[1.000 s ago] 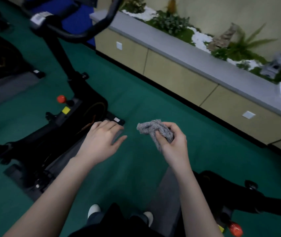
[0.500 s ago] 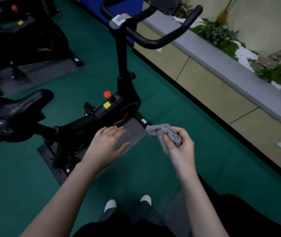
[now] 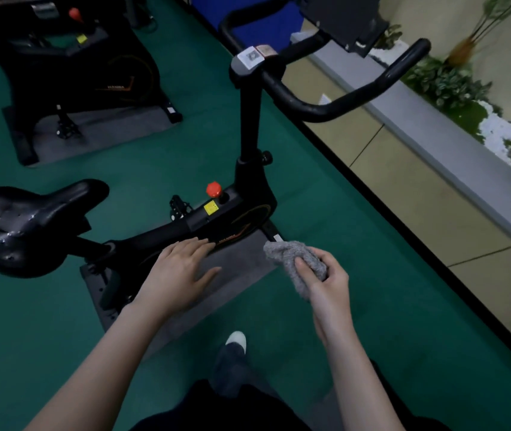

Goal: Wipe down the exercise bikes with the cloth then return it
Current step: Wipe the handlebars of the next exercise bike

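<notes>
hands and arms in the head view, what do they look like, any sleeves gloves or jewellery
The left hand and right hand are bare: no gloves, rings or watch visible. The left forearm and right forearm are uncovered down to the frame edge, with no sleeve in view.

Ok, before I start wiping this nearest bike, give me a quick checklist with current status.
1. Grip on cloth by right hand: ok, fingers curled round it.
2. Spare left hand holding nothing, fingers straight: ok.
3. View of handlebar and saddle of the nearest bike: ok.
4. Contact between cloth and bike: not ok, cloth is held in the air short of it.
5. Whether cloth is damp or clean enough: cannot tell.
</notes>
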The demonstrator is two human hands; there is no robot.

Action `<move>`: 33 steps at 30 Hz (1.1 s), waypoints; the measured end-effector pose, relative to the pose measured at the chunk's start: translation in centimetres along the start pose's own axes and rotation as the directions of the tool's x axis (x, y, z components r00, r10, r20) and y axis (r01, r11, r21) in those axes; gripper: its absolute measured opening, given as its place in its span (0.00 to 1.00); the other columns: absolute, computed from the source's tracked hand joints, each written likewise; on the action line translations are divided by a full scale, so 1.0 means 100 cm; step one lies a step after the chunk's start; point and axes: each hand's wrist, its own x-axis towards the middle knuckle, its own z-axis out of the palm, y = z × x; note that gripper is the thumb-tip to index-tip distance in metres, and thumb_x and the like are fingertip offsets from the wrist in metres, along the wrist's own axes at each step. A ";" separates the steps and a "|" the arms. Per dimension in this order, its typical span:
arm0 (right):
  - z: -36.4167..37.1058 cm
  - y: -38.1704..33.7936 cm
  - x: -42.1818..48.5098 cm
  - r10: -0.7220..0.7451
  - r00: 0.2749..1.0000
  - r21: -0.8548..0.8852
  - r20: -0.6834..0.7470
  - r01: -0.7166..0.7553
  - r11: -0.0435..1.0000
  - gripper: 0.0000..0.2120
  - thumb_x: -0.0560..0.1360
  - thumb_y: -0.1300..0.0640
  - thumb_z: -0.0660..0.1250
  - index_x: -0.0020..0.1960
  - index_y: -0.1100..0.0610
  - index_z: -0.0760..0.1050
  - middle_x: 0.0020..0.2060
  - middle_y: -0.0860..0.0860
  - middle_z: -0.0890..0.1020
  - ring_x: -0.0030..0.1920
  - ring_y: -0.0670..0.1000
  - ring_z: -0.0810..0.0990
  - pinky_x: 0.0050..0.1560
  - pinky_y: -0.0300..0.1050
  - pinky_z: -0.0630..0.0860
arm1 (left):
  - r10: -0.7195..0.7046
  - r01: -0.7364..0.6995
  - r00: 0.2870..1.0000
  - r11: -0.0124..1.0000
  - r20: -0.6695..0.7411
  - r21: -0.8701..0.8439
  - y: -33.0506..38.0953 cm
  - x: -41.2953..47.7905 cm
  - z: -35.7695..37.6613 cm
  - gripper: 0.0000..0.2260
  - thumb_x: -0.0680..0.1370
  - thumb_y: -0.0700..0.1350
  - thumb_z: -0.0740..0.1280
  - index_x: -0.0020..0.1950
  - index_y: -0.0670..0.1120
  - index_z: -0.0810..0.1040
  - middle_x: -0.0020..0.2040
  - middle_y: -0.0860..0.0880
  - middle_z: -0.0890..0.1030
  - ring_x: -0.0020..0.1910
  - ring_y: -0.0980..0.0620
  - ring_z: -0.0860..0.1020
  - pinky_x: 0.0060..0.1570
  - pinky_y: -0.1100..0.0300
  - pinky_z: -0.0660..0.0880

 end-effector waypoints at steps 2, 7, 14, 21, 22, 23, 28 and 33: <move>-0.003 -0.005 0.021 -0.005 1.000 0.017 0.012 0.004 1.000 0.07 0.75 0.63 0.70 0.50 0.53 0.79 0.46 0.47 0.84 0.49 0.47 0.83 0.48 0.39 0.79 | -0.016 0.016 1.000 1.000 -0.025 0.007 0.002 0.020 -0.007 0.25 0.79 0.60 0.57 0.74 0.50 0.65 0.73 0.52 0.67 0.74 0.53 0.62 0.72 0.55 0.56; -0.005 -0.020 0.062 -0.088 0.994 0.027 0.061 0.087 0.996 0.06 0.75 0.61 0.70 0.51 0.53 0.79 0.43 0.44 0.84 0.45 0.43 0.83 0.43 0.34 0.77 | -0.018 0.019 0.994 1.000 -0.104 0.012 0.013 0.064 -0.020 0.24 0.79 0.58 0.60 0.72 0.49 0.68 0.70 0.52 0.72 0.71 0.52 0.66 0.70 0.55 0.58; 0.008 -0.037 0.098 -0.131 0.987 0.016 0.092 0.130 0.991 0.05 0.76 0.57 0.69 0.51 0.53 0.79 0.45 0.46 0.84 0.48 0.46 0.82 0.46 0.38 0.78 | 0.019 -0.018 0.990 1.000 -0.141 0.008 0.023 0.106 -0.032 0.23 0.79 0.57 0.61 0.71 0.49 0.70 0.68 0.52 0.74 0.71 0.52 0.67 0.70 0.54 0.58; 0.035 -0.060 0.127 -0.224 0.972 -0.023 0.064 0.226 0.974 0.03 0.76 0.58 0.68 0.49 0.51 0.79 0.45 0.41 0.83 0.47 0.40 0.81 0.46 0.30 0.75 | 0.080 -0.084 0.980 0.996 -0.180 -0.012 0.013 0.157 -0.053 0.22 0.79 0.56 0.62 0.70 0.49 0.70 0.67 0.52 0.75 0.71 0.52 0.66 0.70 0.54 0.58; 0.040 -0.065 0.131 -0.247 0.968 -0.029 0.050 0.249 0.968 0.03 0.76 0.58 0.68 0.48 0.51 0.79 0.45 0.40 0.83 0.48 0.39 0.81 0.46 0.29 0.74 | 0.096 -0.102 0.977 0.995 -0.189 -0.017 0.011 0.167 -0.057 0.22 0.79 0.56 0.62 0.70 0.49 0.70 0.68 0.52 0.74 0.71 0.52 0.67 0.70 0.54 0.59; 0.046 -0.069 0.135 -0.269 0.962 -0.041 0.036 0.271 0.962 0.04 0.76 0.59 0.68 0.48 0.51 0.79 0.45 0.40 0.83 0.47 0.38 0.81 0.45 0.27 0.73 | 0.115 -0.121 0.972 0.992 -0.203 -0.022 0.008 0.176 -0.062 0.22 0.78 0.55 0.62 0.70 0.48 0.71 0.68 0.52 0.74 0.71 0.52 0.67 0.69 0.54 0.60; 0.083 -0.091 0.156 -0.366 0.930 -0.088 -0.039 0.362 0.928 0.04 0.76 0.61 0.68 0.49 0.54 0.78 0.44 0.42 0.83 0.46 0.40 0.81 0.45 0.29 0.73 | 0.224 -0.242 0.941 0.969 -0.254 -0.044 -0.010 0.228 -0.091 0.22 0.79 0.56 0.60 0.68 0.46 0.73 0.68 0.51 0.74 0.68 0.50 0.70 0.67 0.53 0.64; 0.132 -0.116 0.180 -0.403 0.897 -0.141 -0.179 0.382 0.913 0.08 0.74 0.64 0.70 0.50 0.53 0.79 0.45 0.43 0.83 0.48 0.43 0.81 0.48 0.35 0.75 | 0.364 -0.392 0.886 0.919 -0.287 -0.043 -0.037 0.282 -0.130 0.21 0.79 0.54 0.59 0.66 0.44 0.75 0.65 0.49 0.76 0.64 0.47 0.73 0.62 0.53 0.68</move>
